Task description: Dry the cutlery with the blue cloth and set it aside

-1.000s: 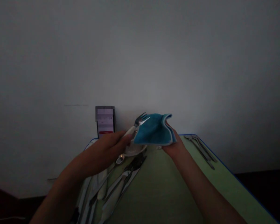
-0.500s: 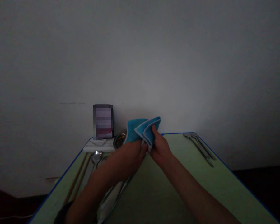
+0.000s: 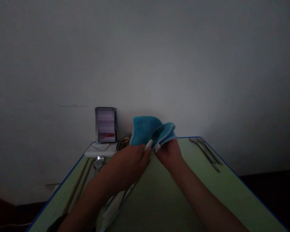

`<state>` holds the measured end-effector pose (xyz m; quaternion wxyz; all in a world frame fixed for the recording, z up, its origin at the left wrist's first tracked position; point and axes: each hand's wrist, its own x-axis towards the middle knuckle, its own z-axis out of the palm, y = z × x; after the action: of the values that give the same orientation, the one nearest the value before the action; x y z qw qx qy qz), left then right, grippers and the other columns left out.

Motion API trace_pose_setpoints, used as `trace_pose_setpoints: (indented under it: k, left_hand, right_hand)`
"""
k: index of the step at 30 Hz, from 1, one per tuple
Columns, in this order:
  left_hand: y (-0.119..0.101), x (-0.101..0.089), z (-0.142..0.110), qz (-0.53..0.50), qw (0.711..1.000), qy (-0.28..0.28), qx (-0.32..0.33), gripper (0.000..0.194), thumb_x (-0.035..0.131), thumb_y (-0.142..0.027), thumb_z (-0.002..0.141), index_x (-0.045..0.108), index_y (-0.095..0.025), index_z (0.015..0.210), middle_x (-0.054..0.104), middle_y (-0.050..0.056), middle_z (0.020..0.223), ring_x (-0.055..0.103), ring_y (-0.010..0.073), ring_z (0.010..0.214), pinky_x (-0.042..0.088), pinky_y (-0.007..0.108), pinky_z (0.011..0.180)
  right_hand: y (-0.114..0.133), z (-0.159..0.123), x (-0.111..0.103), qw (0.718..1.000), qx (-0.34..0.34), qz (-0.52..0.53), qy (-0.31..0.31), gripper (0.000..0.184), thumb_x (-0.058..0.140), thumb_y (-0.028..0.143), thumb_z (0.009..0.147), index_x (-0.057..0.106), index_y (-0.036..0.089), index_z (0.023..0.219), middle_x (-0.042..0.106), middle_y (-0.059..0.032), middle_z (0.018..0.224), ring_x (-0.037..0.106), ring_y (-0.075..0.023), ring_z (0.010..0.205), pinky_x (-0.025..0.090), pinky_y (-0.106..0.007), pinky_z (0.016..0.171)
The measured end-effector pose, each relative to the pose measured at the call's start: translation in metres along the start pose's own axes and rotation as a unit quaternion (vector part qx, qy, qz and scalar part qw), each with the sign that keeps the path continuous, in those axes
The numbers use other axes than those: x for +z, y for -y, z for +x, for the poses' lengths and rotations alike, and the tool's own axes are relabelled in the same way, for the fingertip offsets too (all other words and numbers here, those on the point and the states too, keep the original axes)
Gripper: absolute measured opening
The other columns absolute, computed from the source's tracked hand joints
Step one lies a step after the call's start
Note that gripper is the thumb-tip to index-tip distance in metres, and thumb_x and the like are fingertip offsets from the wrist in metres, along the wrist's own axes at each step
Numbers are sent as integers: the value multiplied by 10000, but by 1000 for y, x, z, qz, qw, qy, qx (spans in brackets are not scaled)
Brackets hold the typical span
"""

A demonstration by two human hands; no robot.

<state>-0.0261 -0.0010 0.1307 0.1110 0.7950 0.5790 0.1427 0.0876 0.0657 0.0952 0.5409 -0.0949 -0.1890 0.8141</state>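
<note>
A blue cloth with a pale edging [image 3: 145, 129] is held up between my two hands over the far side of the table. My left hand [image 3: 135, 159] grips its lower left part, fingers closed. My right hand [image 3: 170, 154] is closed on the bunched right part, its fingers mostly behind the fold. Small pale bits show between the hands; whether they are cloth edge or something wrapped in it, I cannot tell. Just beyond my left hand stands a round metal bowl [image 3: 122, 143], partly covered by the hand and cloth.
A phone-like screen [image 3: 105, 125] leans on the wall above a white block [image 3: 100, 150]. Wooden sticks [image 3: 77, 185] and a shiny metal spoon [image 3: 99, 161] lie left. A white-handled utensil [image 3: 112, 211] lies under my left arm. Several metal utensils [image 3: 206, 154] rest on the green table's [image 3: 164, 196] right.
The cloth has opened out wider and its right fold has shifted right. My right hand has turned and moved slightly right, its thumb no longer lying on top of the cloth.
</note>
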Motion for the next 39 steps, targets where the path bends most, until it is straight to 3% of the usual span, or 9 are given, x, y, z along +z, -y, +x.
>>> trace_pose_setpoints:
  k: [3, 6, 15, 20, 27, 32, 39]
  left_hand:
    - [-1, 3, -3, 45, 999, 27, 7, 440, 181, -404, 921, 552, -188, 825, 613, 57, 720, 599, 210, 653, 412, 323, 611]
    - [-1, 1, -3, 83, 997, 8, 0, 426, 191, -386, 918, 564, -184, 884, 646, 87, 803, 622, 229, 729, 430, 341, 660]
    - [5, -13, 2, 187, 973, -57, -120, 404, 175, -396, 921, 520, -185, 898, 660, 92, 746, 650, 271, 693, 425, 329, 559]
    - [3, -1, 0, 195, 978, -38, -67, 351, 180, -354, 929, 480, -176, 974, 671, 96, 837, 653, 257, 685, 408, 299, 493]
    - [11, -1, 1, 167, 986, -7, -22, 416, 154, -376, 924, 492, -157, 1028, 643, 124, 931, 642, 267, 765, 450, 352, 592]
    - [25, 4, -4, 60, 993, 79, 57, 377, 218, -435, 918, 504, -209, 1016, 647, 58, 830, 632, 197, 691, 441, 321, 622]
    - [29, -10, -5, 47, 998, 15, 34, 331, 273, -400, 911, 496, -187, 1031, 648, 60, 805, 617, 198, 690, 437, 305, 603]
  right_hand:
    - [10, -2, 3, 1000, -10, -3, -11, 408, 275, 319, 897, 651, 189, 804, 711, -27, 729, 644, -181, 733, 511, -350, 762]
    - [18, -5, 4, 1000, -28, 3, -10, 381, 294, 315, 894, 648, 195, 823, 715, -17, 756, 642, -167, 773, 503, -327, 782]
    - [16, -7, 1, 1000, -8, 6, 10, 329, 333, 289, 850, 646, 188, 858, 707, -34, 763, 630, -204, 814, 459, -406, 846]
    - [17, -2, -2, 1000, -12, 15, -2, 333, 312, 240, 861, 631, 198, 777, 691, -9, 698, 626, -174, 811, 452, -371, 859]
    - [18, 0, -5, 999, 1, 16, 29, 326, 316, 259, 871, 624, 208, 777, 682, 5, 670, 631, -170, 751, 485, -364, 809]
    - [18, -3, 0, 1000, -4, -22, 17, 296, 340, 212, 837, 635, 220, 834, 683, 8, 642, 636, -168, 718, 505, -335, 766]
    - [19, -7, 9, 1000, -3, -31, -6, 282, 347, 272, 843, 622, 212, 861, 707, -12, 767, 645, -177, 784, 510, -357, 771]
